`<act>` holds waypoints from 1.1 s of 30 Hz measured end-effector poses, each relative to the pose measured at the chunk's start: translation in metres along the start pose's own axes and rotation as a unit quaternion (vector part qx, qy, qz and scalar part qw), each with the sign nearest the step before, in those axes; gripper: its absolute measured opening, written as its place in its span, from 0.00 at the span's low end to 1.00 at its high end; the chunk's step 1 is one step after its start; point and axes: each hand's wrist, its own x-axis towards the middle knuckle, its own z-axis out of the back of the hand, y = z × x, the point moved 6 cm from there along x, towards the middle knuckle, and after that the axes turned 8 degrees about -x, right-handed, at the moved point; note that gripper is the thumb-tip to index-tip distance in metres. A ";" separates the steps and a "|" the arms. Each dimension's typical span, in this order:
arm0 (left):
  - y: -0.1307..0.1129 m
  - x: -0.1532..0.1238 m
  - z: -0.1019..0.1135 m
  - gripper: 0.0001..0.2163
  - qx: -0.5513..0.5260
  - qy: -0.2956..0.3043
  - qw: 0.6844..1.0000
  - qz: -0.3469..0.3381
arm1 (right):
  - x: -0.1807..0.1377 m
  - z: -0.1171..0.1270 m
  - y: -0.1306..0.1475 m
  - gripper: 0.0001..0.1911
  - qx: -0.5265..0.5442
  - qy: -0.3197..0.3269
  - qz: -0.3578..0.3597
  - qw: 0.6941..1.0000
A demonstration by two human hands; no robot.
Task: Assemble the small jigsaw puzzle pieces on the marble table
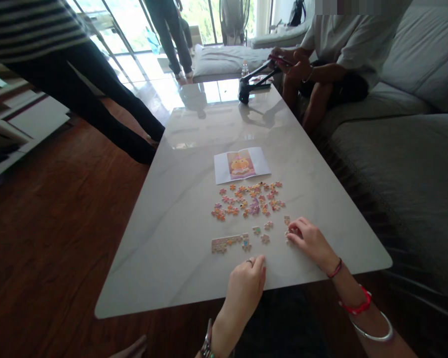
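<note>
One long tabletop of pale, glossy, marble-patterned stone point(194, 149) fills the middle of the view. It stands on a red-brown wooden floor point(59, 223), with a grey fabric sofa point(406, 164) along its right side. At the far end of the sofa sits a person in a light shirt point(339, 44). Another person in a striped top and black trousers point(78, 74) stands at the table's left edge. A black folding stand point(252, 82) rests on the far end of the table.

Near the middle lies a white paper sheet printed with an orange cartoon figure point(242, 164). Just in front of it is a loose scatter of small orange, pink and purple jigsaw pieces point(250, 201). Closer to the near edge lies a short joined strip of pieces point(227, 243), with a few single pieces point(265, 238) just to its right.

The left hand point(246, 286) rests at the near edge below the strip, apart from it. Its fingers are curled under into a loose fist, a thin ring point(249, 261) on one of them. Whether anything lies inside cannot be told.

The right hand point(311, 241) lies palm down to the right of the single pieces. Its fingers are close together and bent, the tips down on a pale jigsaw piece point(288, 233). Whether they pinch it or only touch it cannot be told. A dark red cord point(336, 268), a red bracelet point(358, 306) and a silver bangle point(373, 333) circle that wrist and forearm.
</note>
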 end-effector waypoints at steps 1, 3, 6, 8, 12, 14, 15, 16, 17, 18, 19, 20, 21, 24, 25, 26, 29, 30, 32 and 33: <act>-0.001 0.000 -0.001 0.11 0.006 -0.009 1.000 0.000 | 0.001 0.000 0.001 0.03 0.000 -0.001 0.001 1.000; -0.001 0.000 -0.001 0.11 0.014 -0.025 1.000 -0.003 | 0.003 0.000 0.002 0.03 0.001 -0.003 0.006 1.000; -0.002 -0.003 0.000 0.11 0.011 -0.040 0.999 -0.016 | 0.007 0.001 0.002 0.03 -0.006 -0.007 0.024 1.000; 0.000 -0.004 0.002 0.11 0.005 -0.049 0.999 -0.020 | 0.008 0.003 0.004 0.04 -0.017 -0.025 0.030 0.999; 0.010 -0.006 0.012 0.10 -0.001 -0.096 0.995 -0.007 | 0.006 0.002 0.024 0.06 -0.020 -0.057 0.054 0.997; 0.016 -0.006 0.020 0.10 -0.002 -0.140 0.990 0.001 | 0.005 -0.007 0.043 0.07 -0.020 -0.048 0.091 0.995; 0.019 -0.006 0.024 0.11 -0.003 -0.163 0.987 0.005 | 0.004 -0.012 0.052 0.08 -0.029 -0.044 0.103 0.993; 0.021 -0.006 0.027 0.11 -0.003 -0.183 0.983 0.009 | 0.004 -0.017 0.058 0.08 -0.041 -0.041 0.108 0.992; 0.022 -0.006 0.029 0.11 -0.001 -0.199 0.980 0.011 | 0.004 -0.023 0.062 0.07 -0.054 -0.041 0.108 0.992; 0.022 -0.007 0.029 0.12 0.003 -0.208 0.978 0.012 | 0.003 -0.027 0.065 0.06 -0.065 -0.040 0.106 0.991; 0.021 -0.007 0.028 0.12 0.007 -0.212 0.977 0.013 | 0.003 -0.030 0.066 0.05 -0.073 -0.039 0.104 0.991; 0.020 -0.008 0.025 0.13 0.011 -0.211 0.977 0.012 | 0.001 -0.032 0.065 0.04 -0.079 -0.040 0.104 0.991; 0.018 -0.009 0.022 0.13 0.015 -0.209 0.978 0.010 | 0.000 -0.033 0.063 0.04 -0.085 -0.043 0.103 0.990; 0.012 -0.012 0.013 0.15 0.029 -0.207 0.978 0.006 | -0.006 -0.028 0.055 0.07 -0.108 -0.060 0.094 0.988; 0.011 -0.012 0.010 0.15 0.033 -0.207 0.978 0.007 | -0.007 -0.026 0.053 0.08 -0.114 -0.065 0.090 0.987; 0.010 -0.013 0.009 0.15 0.036 -0.208 0.977 0.009 | -0.007 -0.023 0.052 0.09 -0.115 -0.069 0.088 0.987; 0.009 -0.013 0.007 0.16 0.038 -0.208 0.977 0.015 | -0.002 -0.020 0.057 0.10 -0.109 -0.071 0.095 0.987; 0.009 -0.013 0.007 0.16 0.038 -0.208 0.977 0.016 | 0.002 -0.021 0.062 0.11 -0.109 -0.067 0.104 0.986; 0.010 -0.012 0.008 0.16 0.036 -0.207 0.978 0.015 | 0.010 -0.025 0.072 0.11 -0.118 -0.054 0.122 0.984; 0.010 -0.012 0.008 0.15 0.035 -0.206 0.978 0.015 | 0.014 -0.027 0.077 0.10 -0.126 -0.044 0.131 0.982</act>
